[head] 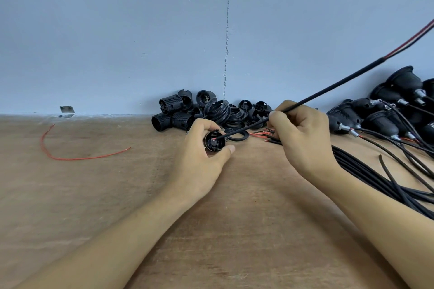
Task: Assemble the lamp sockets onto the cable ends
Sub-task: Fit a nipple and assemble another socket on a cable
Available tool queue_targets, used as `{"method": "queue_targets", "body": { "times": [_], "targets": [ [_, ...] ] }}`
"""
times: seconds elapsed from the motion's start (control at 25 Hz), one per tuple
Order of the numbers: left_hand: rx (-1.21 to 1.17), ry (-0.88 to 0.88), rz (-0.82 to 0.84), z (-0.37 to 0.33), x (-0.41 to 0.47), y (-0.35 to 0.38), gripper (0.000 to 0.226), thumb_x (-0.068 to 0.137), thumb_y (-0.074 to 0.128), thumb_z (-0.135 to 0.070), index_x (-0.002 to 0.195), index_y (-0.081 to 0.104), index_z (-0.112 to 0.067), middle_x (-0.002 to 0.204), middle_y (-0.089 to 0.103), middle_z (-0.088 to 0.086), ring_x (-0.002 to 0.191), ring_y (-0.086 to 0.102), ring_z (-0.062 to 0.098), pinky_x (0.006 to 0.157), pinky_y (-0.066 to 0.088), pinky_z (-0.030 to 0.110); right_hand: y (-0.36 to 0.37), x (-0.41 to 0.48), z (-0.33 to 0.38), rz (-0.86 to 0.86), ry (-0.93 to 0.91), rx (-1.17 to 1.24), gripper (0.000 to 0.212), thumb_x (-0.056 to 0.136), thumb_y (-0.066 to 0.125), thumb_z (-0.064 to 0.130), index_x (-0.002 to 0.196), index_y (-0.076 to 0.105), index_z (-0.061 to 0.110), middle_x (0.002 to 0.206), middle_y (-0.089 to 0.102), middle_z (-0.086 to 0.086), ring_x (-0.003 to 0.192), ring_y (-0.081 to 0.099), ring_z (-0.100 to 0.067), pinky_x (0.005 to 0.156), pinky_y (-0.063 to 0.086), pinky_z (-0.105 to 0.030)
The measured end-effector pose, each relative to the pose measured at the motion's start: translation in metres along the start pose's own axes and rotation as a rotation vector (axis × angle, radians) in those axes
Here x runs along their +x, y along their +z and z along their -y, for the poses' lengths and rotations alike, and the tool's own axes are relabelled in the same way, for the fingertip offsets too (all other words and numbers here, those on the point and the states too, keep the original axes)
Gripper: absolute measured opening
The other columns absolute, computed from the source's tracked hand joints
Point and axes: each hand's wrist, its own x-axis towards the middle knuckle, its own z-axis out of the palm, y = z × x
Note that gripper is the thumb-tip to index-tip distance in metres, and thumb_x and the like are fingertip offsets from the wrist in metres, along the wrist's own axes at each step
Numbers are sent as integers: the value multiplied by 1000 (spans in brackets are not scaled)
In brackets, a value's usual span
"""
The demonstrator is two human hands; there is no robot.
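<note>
My left hand (202,162) grips a small black socket cap (214,142) just above the wooden table, its open side facing me. My right hand (303,134) pinches a thin black cable (328,87) between thumb and fingers. One end of the cable reaches into the middle of the cap. The cable's other end rises to the upper right, where its sheath stops and red, black and white wires show. A loose black ring (237,135) lies on the table just behind the cap.
A heap of black socket bodies and rings (199,110) lies against the blue wall. Finished sockets on cables (385,115) pile up at the right, above a bundle of black cables (385,178). A loose red wire (70,155) lies at the left on the table (117,195).
</note>
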Motion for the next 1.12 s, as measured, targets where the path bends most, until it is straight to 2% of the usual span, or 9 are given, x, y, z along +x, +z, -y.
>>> {"method": "queue_targets", "body": {
  "times": [0.12, 0.2, 0.32, 0.48, 0.6, 0.72, 0.84, 1.0, 1.12],
  "targets": [
    [57, 36, -46, 0, 1, 0, 33, 84, 81, -19, 101, 57, -35, 99, 70, -13, 97, 64, 3, 87, 46, 19, 1, -1, 0, 1, -24, -30, 27, 77, 53, 19, 51, 52, 25, 45, 35, 10, 48, 31, -6, 47, 26, -14],
    [98, 56, -90, 0, 1, 0, 33, 83, 82, -17, 99, 58, -34, 93, 70, -14, 88, 64, 0, 76, 44, 9, 2, -3, 0, 7, -54, -71, 23, 75, 51, 20, 54, 49, 15, 49, 32, -1, 50, 28, -7, 48, 25, -19],
    [161, 94, -109, 1, 0, -1, 32, 81, 84, -15, 99, 63, -31, 87, 70, -17, 83, 64, -1, 72, 43, 5, 3, -5, 1, 13, -92, -86, 23, 76, 52, 19, 56, 46, 7, 49, 31, 2, 50, 28, -6, 48, 25, -19],
    [289, 183, -102, -2, -3, -2, 38, 77, 88, -16, 111, 75, -26, 87, 67, -25, 82, 64, 0, 72, 42, 2, 4, -5, 3, 14, -104, -65, 26, 78, 53, 17, 53, 45, 15, 47, 32, 9, 48, 29, -6, 48, 26, -17],
    [300, 203, -82, -3, -5, -3, 38, 78, 88, -24, 114, 75, -28, 83, 65, -30, 80, 63, -6, 68, 39, -1, 6, -4, 3, 17, -80, -16, 27, 81, 53, 19, 57, 51, 8, 48, 37, -2, 49, 32, -7, 48, 28, -20],
    [300, 224, -63, -4, -7, -1, 36, 78, 87, -32, 111, 71, -37, 81, 65, -34, 77, 63, -6, 67, 39, 0, 7, -2, 4, 31, -28, 64, 32, 85, 54, 25, 63, 53, 2, 49, 41, 0, 51, 35, -10, 49, 30, -24],
    [268, 242, -17, -6, -9, 0, 46, 80, 85, -38, 117, 59, -44, 94, 63, -42, 83, 63, -13, 72, 41, 0, 5, 0, 8, 53, -48, 73, 37, 89, 54, 27, 63, 51, 1, 47, 41, 7, 49, 35, -7, 49, 30, -20],
    [189, 280, 63, -9, -11, 6, 29, 84, 73, -52, 104, 63, -34, 88, 69, -15, 81, 68, 8, 71, 52, 24, 3, 1, 16, 37, -129, 1, 42, 92, 57, 26, 59, 46, 3, 47, 36, 5, 49, 32, -6, 48, 28, -21],
    [1, 236, 123, -19, -14, 11, 16, 89, 73, -43, 101, 68, -34, 89, 73, -13, 82, 72, 7, 73, 55, 23, 6, -2, 20, 160, -120, 29, 45, 95, 59, 22, 57, 41, 7, 50, 34, 3, 50, 32, -9, 49, 29, -23]
  ]
}}
